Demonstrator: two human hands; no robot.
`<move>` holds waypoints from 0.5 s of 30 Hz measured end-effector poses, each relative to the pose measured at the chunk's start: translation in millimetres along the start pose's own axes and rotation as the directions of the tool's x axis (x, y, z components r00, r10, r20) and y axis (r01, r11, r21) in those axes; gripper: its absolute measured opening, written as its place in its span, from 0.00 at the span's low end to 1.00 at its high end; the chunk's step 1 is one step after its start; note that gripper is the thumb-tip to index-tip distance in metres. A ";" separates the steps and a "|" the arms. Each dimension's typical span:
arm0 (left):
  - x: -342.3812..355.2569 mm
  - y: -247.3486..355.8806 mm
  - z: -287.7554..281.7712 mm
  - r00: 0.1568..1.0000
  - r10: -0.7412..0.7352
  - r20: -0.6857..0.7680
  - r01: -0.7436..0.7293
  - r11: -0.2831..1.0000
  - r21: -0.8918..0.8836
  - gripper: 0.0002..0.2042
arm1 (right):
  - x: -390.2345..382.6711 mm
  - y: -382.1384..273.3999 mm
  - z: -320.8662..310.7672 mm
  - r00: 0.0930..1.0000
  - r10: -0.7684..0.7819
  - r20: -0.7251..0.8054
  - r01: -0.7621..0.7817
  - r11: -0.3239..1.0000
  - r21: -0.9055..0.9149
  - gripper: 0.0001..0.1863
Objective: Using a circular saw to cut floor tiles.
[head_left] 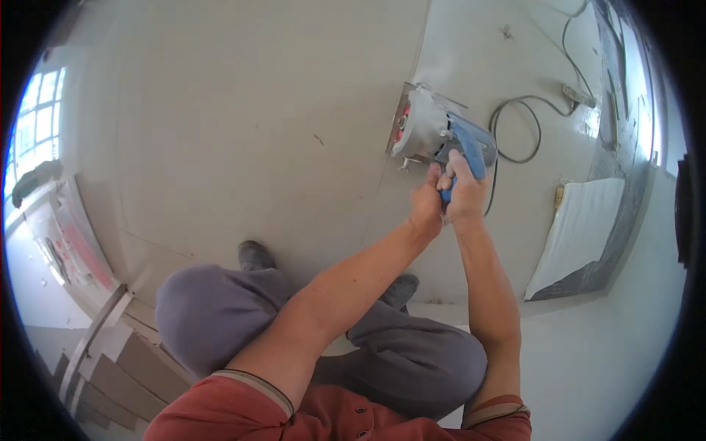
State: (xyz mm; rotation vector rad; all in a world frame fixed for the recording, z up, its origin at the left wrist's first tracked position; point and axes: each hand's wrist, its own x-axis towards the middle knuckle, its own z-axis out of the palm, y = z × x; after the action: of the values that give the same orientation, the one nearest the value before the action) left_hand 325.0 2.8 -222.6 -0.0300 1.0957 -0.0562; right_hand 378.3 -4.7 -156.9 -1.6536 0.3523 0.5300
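Now, power saw (432, 132): there it sits on the pale floor (279, 88), ahead of the person and right of centre, with its base plate (399, 103) right up against a straight seam (421, 44)

Right hand (469, 192): closed firmly round the blue handle (468, 143), and the fingers look whitened, perhaps with dust, so a dry, slick grip could slide under a sudden jolt

Left hand (426, 209): closed too, bunched against its partner at the handle's near end, thumb up, some fingers out of sight; with both hands so close together, little seems to steady the front, and the plate could rock

Red disc (401, 123): spinning or not, I can't tell; if it is, a twist of that handle could make it bind and kick the whole tool back toward the bare forearms (353, 279)

Cord (540, 132): look at that loose loop just beside the motor end, with another length hanging close by the right hand; a snag at the small block (579, 95) could tug the saw off line, and slack straying under the disc could get nicked

Shoes (256, 256): both planted on the near side, apart from the saw, knees bent wide in a low crouch; arms reach well forward, so a lurch could tip the balance toward the blade
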 end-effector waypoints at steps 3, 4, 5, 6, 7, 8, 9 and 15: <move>-9.4 1.3 4.6 0.998 -0.041 -0.055 0.047 0.993 0.112 0.19 | 0.5 -5.9 -1.7 0.999 0.014 -0.050 -0.014 1.000 0.011 0.06; -12.2 3.1 5.7 0.997 -0.050 -0.057 0.057 0.991 0.122 0.19 | 1.3 -3.8 -3.4 0.999 0.011 -0.048 -0.011 1.000 0.000 0.06; -12.0 5.2 5.4 0.997 -0.051 -0.057 0.058 0.989 0.133 0.20 | 3.3 -2.0 -1.6 0.999 0.018 -0.030 -0.018 1.000 0.010 0.06; -11.9 6.1 6.3 0.998 -0.046 -0.051 0.053 0.991 0.126 0.20 | 4.5 -1.1 0.0 1.000 0.025 -0.013 -0.025 0.999 0.020 0.07; -11.9 6.0 7.8 0.997 -0.026 -0.076 0.034 0.994 0.103 0.20 | 4.4 -0.9 0.8 1.000 0.019 -0.006 -0.019 1.000 0.016 0.07; -11.3 6.1 7.5 0.994 -0.008 -0.105 0.016 0.997 0.080 0.21 | 3.2 -0.6 1.9 1.000 0.018 -0.010 -0.017 1.000 0.009 0.07; -10.4 6.5 6.5 0.995 -0.005 -0.103 0.013 0.997 0.075 0.21 | 2.4 -0.3 2.9 1.000 0.016 -0.015 -0.016 1.000 0.003 0.07; -14.5 6.9 5.7 0.997 -0.040 -0.065 0.041 0.999 0.027 0.22 | -2.1 -4.0 3.0 0.997 0.061 -0.036 -0.059 0.997 0.050 0.06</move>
State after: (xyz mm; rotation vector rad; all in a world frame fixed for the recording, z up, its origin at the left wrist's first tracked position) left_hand 323.7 10.6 -207.5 -0.0247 1.1586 -0.1098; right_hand 378.1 -1.3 -152.7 -1.6116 0.4403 0.5325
